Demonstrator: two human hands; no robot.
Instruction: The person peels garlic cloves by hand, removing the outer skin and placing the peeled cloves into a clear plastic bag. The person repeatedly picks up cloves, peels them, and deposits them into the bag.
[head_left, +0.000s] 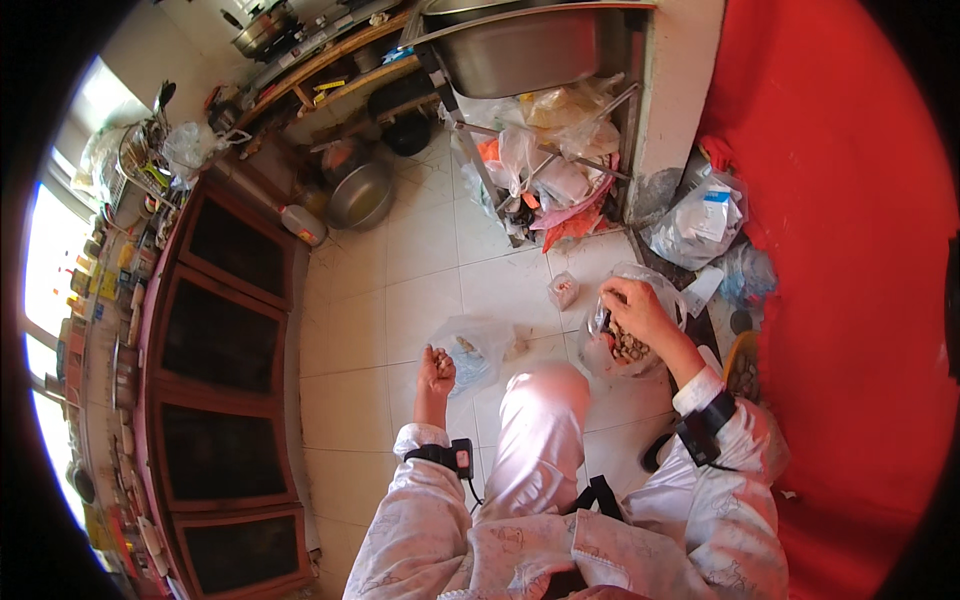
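My left hand (436, 373), palm up with curled fingers, holds several small brown pieces (442, 363) that look like unshelled peanuts. Beside it on the tiles lies a clear plastic bag (469, 360) with something pale blue and a small pale piece in it. Over the rim of a larger clear plastic bag (654, 366), my right hand (634, 306) has its fingers bent close together; whether anything is between them is hidden. More of the brown pieces (628, 348) fill that bag, with something red at their side. A small clear container (562, 290) with pinkish bits stands left of it.
Dark-panelled cabinets (225, 326) line the left side. Ahead, a metal basin (361, 196) and a white plastic jug (303, 225) rest on the floor. Crumpled plastic bags (562, 172) fill the frame under the steel sink (525, 56). A red curtain (840, 262) hangs at the right.
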